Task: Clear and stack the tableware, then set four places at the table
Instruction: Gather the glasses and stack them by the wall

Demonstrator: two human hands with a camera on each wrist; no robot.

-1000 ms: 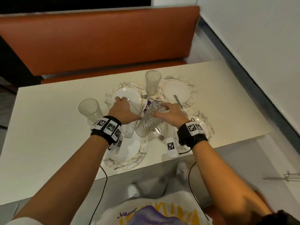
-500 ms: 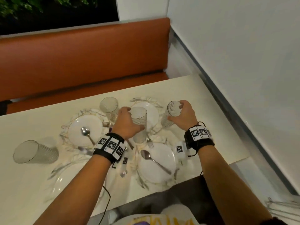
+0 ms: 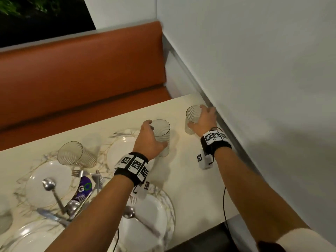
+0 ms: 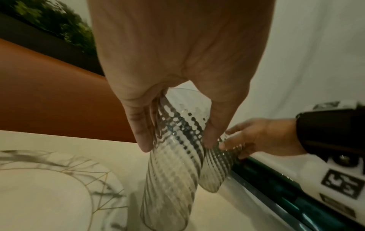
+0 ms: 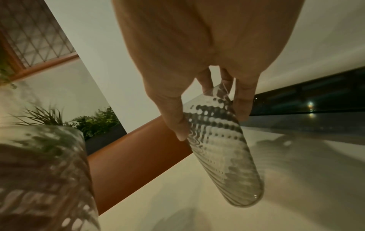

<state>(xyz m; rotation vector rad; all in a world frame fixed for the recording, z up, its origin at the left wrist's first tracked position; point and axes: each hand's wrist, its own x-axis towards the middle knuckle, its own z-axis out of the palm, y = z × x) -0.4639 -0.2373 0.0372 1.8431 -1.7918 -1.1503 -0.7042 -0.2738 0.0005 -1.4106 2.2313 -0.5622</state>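
My left hand (image 3: 151,139) grips a ribbed clear glass (image 3: 161,133) upright beside the far plate (image 3: 120,151); the left wrist view shows fingers and thumb wrapped round this glass (image 4: 173,164). My right hand (image 3: 203,122) grips a second ribbed glass (image 3: 191,119) near the table's far right corner, close to the wall. In the right wrist view that glass (image 5: 221,150) hangs just above the tabletop. A third glass (image 3: 72,155) stands by the left plate (image 3: 49,182).
Spoons (image 3: 52,191), forks (image 3: 78,172) and a knife (image 3: 52,217) lie among marbled plates with a purple packet (image 3: 83,190). A near plate (image 3: 145,219) holds a spoon. An orange bench (image 3: 81,79) runs behind the cream table (image 3: 190,179); the wall (image 3: 254,70) borders the right side.
Both hands have carried their glasses to the right and farther back, toward the wall corner. The view has swung right, leaving the plates and cutlery at the lower left.
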